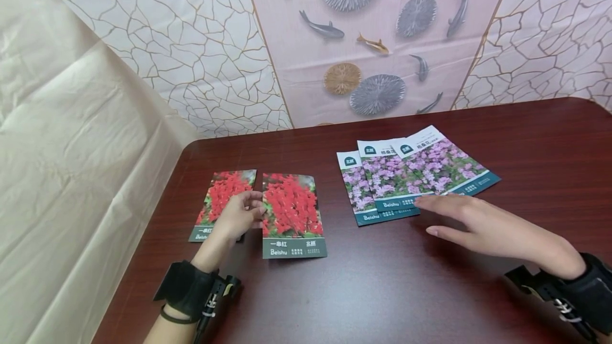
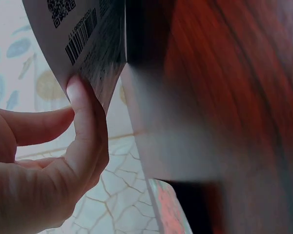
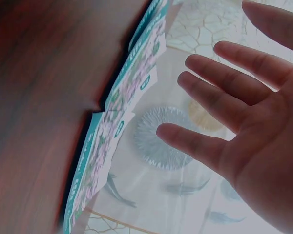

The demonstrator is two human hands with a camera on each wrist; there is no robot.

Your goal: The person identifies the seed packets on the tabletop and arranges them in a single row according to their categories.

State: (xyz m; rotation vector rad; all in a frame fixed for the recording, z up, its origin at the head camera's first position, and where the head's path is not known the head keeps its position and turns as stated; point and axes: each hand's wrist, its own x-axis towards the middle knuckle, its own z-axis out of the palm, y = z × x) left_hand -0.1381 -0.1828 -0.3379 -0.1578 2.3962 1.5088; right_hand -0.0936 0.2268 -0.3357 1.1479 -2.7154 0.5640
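Note:
My left hand point(image 1: 240, 215) pinches the left edge of a seed packet point(image 1: 292, 206) with red flowers, held up off the table. Its back, with a barcode, faces the left wrist view, where the thumb and fingers meet at the packet's edge point(image 2: 90, 53). Left of it, a second red-flower packet point(image 1: 224, 195) lies on the table, partly hidden by the hand. On the right, three purple-flower seed packets point(image 1: 447, 166) lie overlapped. My right hand point(image 1: 483, 224) hovers at their near edge, fingers extended and spread, holding nothing; the right wrist view shows it apart from the packets point(image 3: 95, 161).
The dark reddish wooden table point(image 1: 363, 291) reaches back to a patterned cloth wall point(image 1: 325, 68) with fish and round leaf shapes. A cream cloth point(image 1: 71, 174) hangs along the left side. Black straps with devices point(image 1: 191, 288) sit on both wrists.

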